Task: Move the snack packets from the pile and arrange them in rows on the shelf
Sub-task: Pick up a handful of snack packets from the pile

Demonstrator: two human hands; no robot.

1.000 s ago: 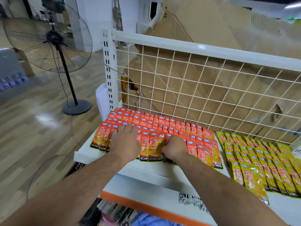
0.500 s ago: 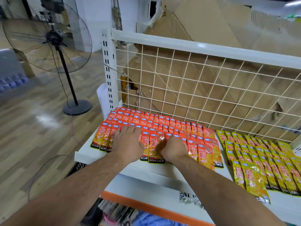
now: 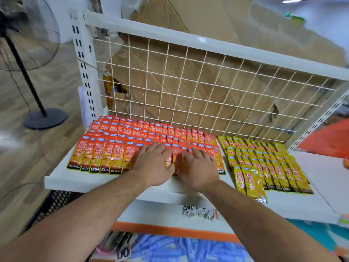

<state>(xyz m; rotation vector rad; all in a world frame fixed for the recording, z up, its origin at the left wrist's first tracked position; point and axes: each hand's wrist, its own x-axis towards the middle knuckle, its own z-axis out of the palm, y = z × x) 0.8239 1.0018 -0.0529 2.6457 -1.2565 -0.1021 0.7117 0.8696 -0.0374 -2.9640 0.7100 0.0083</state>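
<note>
Left hand (image 3: 153, 164) and right hand (image 3: 197, 168) are both down on the front row of the orange snack packets (image 3: 117, 142), side by side at the centre of the frame! Each lies palm down with the fingers straight and slightly spread, pressing flat on the packets. Nothing is pinched, nothing is gripped, and the two thumbs sit close together over a shiny packet. The orange snack packets run in overlapping rows across the left part of the white shelf (image 3: 85, 181), from its front lip back to the wire grid panel (image 3: 188, 87). Just to the right come the yellow snack packets (image 3: 264, 161), also in rows, and one at the front lies further forward than its neighbours. Flattened cardboard (image 3: 207, 72) leans behind the grid, and a standing fan (image 3: 24, 76) is at the left edge, blurred.
</note>
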